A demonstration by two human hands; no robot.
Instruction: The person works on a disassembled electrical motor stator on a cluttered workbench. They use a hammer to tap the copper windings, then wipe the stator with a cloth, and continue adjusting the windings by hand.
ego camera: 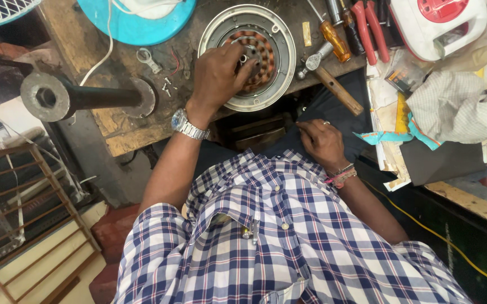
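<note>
The wooden counter (114, 126) carries an opened round motor housing (248, 56) — copper windings bared. The left hand (218, 76) rests on its middle, fingers curled around the hub; right hand (322, 143) lies below it, empty — reassembly remains.

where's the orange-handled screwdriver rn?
In the head view, the orange-handled screwdriver lies on the wooden workbench, upper right of centre, just right of the round motor stator that the left hand touches, beside red-handled pliers.
</note>
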